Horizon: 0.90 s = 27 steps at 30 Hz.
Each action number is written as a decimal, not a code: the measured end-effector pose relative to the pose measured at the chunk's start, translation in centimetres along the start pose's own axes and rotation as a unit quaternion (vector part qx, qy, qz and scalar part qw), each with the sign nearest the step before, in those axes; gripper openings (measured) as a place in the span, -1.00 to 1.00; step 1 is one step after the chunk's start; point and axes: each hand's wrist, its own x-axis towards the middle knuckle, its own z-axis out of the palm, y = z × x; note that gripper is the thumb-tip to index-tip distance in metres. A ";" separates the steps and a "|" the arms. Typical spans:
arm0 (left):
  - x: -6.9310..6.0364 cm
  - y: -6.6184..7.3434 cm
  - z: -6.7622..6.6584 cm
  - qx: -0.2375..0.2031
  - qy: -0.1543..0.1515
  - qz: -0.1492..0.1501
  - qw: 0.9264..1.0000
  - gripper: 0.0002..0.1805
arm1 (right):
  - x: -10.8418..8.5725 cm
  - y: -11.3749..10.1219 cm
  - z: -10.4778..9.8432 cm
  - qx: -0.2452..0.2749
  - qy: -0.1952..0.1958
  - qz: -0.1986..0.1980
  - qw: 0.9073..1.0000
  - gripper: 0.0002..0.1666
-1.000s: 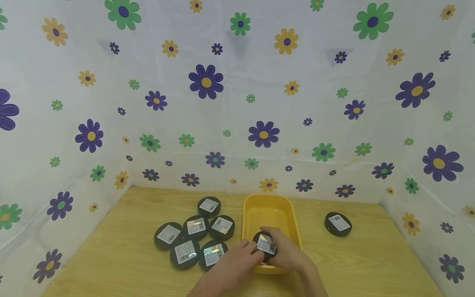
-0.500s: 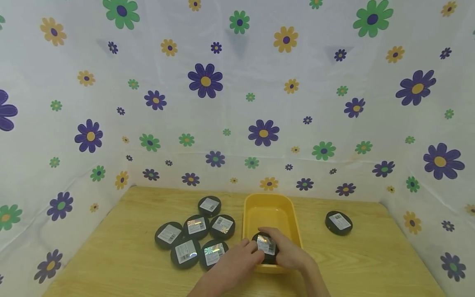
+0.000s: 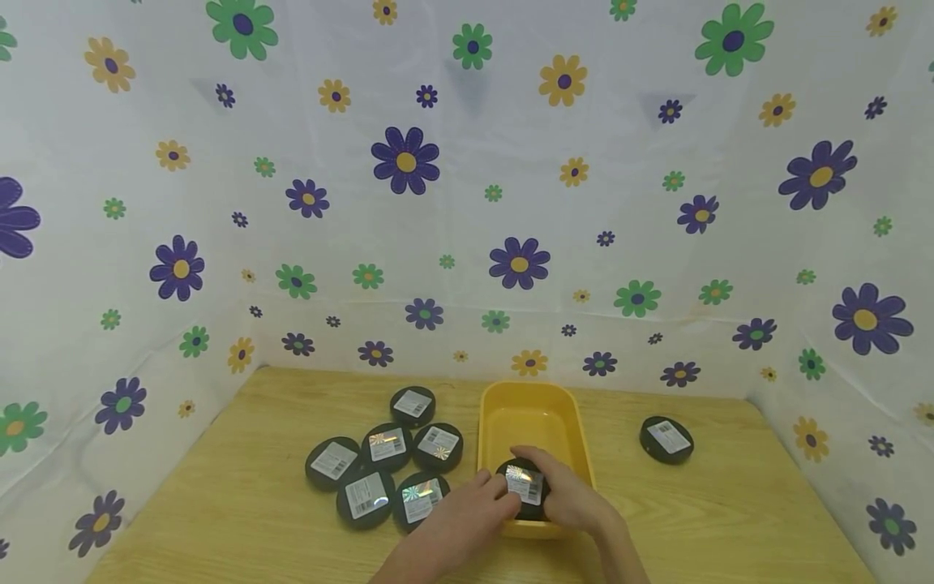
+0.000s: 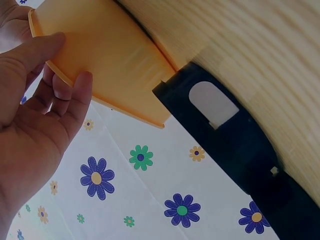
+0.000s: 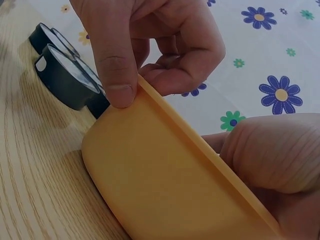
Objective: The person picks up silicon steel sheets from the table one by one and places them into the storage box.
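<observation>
In the head view, a round black case (image 3: 525, 485) with a white label and shiny sticker sits tilted at the near end of a yellow tray (image 3: 535, 531). My right hand (image 3: 572, 495) curls its fingers round the case's right side. At the tray's near-left corner, my left hand (image 3: 470, 513) grips the rim. The left wrist view shows the left thumb (image 4: 42, 47) against the tray's outer wall (image 4: 115, 55), fingers over the rim. In the right wrist view, the right hand (image 5: 285, 165) reaches inside the tray, its fingertips hidden by the wall.
Several similar black cases (image 3: 365, 499) lie labels up left of the tray, the closest beside my left hand. Another black case (image 3: 666, 440) lies alone to the right. A white flowered sheet (image 3: 467, 203) rises behind and beside the wooden table (image 3: 241, 495).
The case in the tray has shifted slightly down and right with my right hand. My left hand stays on the rim, and the other cases have not moved.
</observation>
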 end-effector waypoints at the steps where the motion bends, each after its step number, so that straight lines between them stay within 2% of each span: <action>1: 0.0 0.0 0.0 -0.004 -0.004 -0.002 1.000 -0.76 | 0.0 0.0 0.0 0.002 0.001 0.001 1.000 0.03; 6: 0.0 0.0 -0.1 -0.016 -0.017 -0.011 1.000 -0.76 | 0.1 0.0 -0.1 0.008 0.003 0.004 1.000 -0.06; 12: 0.0 0.0 -0.3 -0.009 -0.008 -0.007 1.000 -0.75 | 0.1 -0.2 -0.1 0.010 0.000 0.018 1.000 -0.14; 18: 0.0 0.0 -0.2 -0.008 -0.008 -0.004 1.000 -0.76 | 0.1 -0.3 -0.2 0.016 -0.001 0.030 0.999 -0.15; 27: 0.1 0.0 -0.2 -0.008 -0.014 -0.004 1.000 -0.76 | 0.0 -0.2 -0.1 0.028 -0.001 0.027 0.999 -0.18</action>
